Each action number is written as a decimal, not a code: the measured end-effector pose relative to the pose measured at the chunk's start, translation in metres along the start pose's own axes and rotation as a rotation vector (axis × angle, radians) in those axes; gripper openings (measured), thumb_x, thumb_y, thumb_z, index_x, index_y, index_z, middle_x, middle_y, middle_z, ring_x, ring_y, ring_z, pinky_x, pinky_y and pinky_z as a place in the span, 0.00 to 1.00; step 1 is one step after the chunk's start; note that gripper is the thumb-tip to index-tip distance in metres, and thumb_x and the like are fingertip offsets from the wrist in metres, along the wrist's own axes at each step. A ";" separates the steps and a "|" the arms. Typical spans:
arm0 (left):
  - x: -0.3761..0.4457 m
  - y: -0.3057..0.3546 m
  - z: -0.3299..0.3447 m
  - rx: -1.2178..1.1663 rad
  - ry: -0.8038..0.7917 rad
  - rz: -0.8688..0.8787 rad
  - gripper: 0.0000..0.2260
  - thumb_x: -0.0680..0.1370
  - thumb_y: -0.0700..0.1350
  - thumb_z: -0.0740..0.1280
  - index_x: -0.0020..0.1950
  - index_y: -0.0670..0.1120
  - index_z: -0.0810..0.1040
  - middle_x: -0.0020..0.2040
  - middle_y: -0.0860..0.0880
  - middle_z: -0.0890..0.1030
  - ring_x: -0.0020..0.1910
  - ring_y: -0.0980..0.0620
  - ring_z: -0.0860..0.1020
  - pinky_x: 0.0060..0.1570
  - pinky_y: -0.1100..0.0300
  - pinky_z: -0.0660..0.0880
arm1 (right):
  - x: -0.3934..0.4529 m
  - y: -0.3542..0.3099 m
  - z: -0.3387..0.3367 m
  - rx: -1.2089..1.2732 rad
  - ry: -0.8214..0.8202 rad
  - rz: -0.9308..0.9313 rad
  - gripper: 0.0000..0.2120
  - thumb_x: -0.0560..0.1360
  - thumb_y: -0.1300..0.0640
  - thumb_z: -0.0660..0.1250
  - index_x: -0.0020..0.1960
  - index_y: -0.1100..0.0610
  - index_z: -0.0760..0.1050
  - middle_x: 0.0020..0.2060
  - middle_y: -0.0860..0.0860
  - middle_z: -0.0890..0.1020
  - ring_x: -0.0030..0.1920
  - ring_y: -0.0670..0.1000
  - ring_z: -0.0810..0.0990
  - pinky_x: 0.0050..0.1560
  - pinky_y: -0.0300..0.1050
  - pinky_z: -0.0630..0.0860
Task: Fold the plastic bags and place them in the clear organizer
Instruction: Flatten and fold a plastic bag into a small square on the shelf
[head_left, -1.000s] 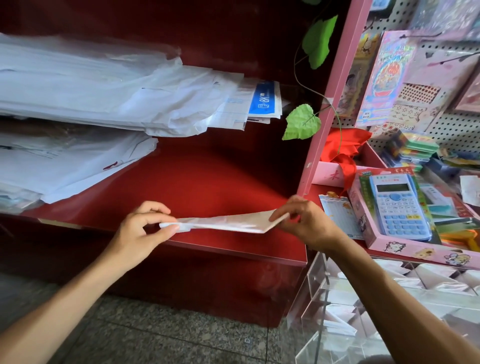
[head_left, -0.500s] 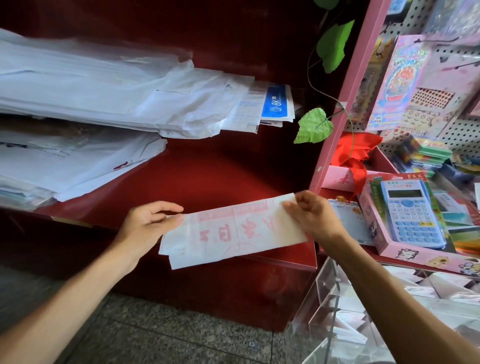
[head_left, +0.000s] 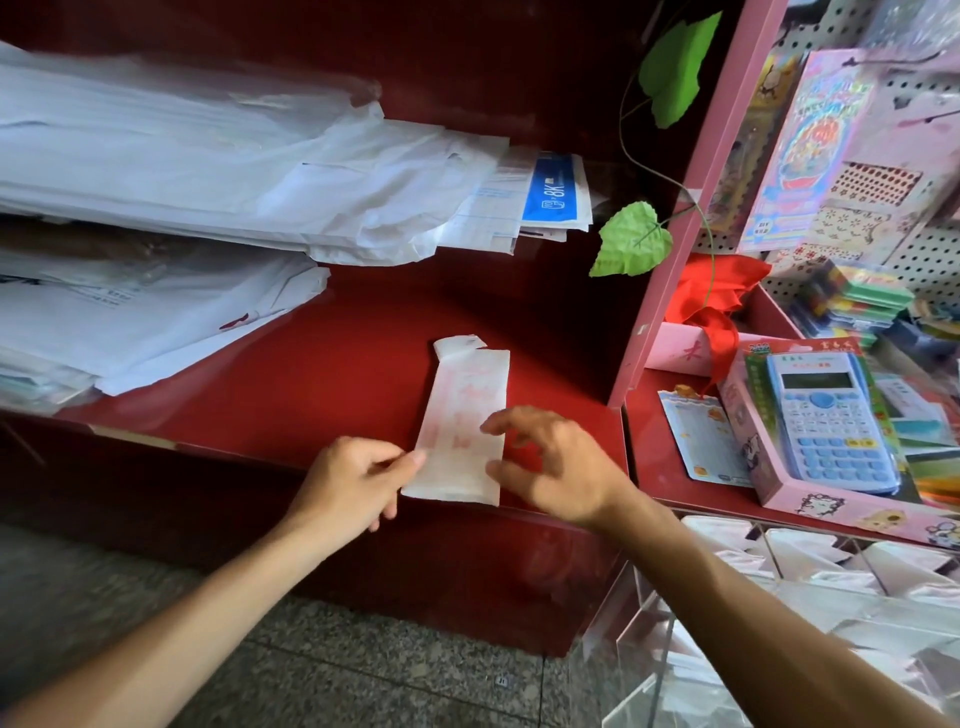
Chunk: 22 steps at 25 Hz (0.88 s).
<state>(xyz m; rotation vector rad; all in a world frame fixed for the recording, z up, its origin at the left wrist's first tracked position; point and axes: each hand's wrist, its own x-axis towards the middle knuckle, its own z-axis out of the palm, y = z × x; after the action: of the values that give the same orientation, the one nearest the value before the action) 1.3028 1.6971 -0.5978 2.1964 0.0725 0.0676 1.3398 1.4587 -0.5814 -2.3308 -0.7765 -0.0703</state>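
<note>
The folded plastic bag (head_left: 462, 421) lies flat on the red shelf (head_left: 332, 374) between your hands — left hand (head_left: 353, 483) pinching its near corner, right hand (head_left: 556, 467) open just over its edge — thin, limp and probably slippery, so pinch both near corners.

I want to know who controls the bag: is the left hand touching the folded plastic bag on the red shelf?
Touching. The head view shows the left hand pinching the near left edge of the folded plastic bag, thumb tip lying on it with no gap.
</note>
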 end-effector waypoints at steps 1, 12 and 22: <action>0.000 -0.002 0.000 0.155 0.072 0.145 0.15 0.74 0.59 0.69 0.40 0.48 0.84 0.31 0.51 0.80 0.28 0.56 0.76 0.31 0.60 0.70 | 0.000 0.003 0.008 -0.062 -0.089 -0.036 0.23 0.71 0.45 0.69 0.64 0.49 0.75 0.61 0.45 0.79 0.57 0.45 0.77 0.60 0.43 0.72; 0.013 -0.035 0.021 0.406 0.044 0.655 0.23 0.65 0.38 0.81 0.57 0.49 0.84 0.55 0.59 0.82 0.50 0.55 0.76 0.50 0.53 0.77 | -0.009 0.015 0.028 -0.443 -0.047 -0.127 0.21 0.71 0.43 0.69 0.60 0.52 0.78 0.56 0.47 0.80 0.53 0.54 0.77 0.53 0.50 0.75; 0.005 -0.014 0.024 0.031 0.067 0.305 0.08 0.70 0.61 0.66 0.37 0.60 0.82 0.36 0.57 0.81 0.40 0.55 0.76 0.40 0.63 0.70 | -0.007 0.017 0.015 0.154 0.084 0.059 0.15 0.76 0.46 0.68 0.38 0.58 0.76 0.29 0.54 0.76 0.30 0.54 0.72 0.33 0.51 0.69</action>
<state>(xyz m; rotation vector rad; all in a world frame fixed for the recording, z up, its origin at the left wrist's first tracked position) 1.3094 1.6862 -0.6237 2.2200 -0.2264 0.3128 1.3409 1.4541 -0.6043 -2.1885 -0.6487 -0.0789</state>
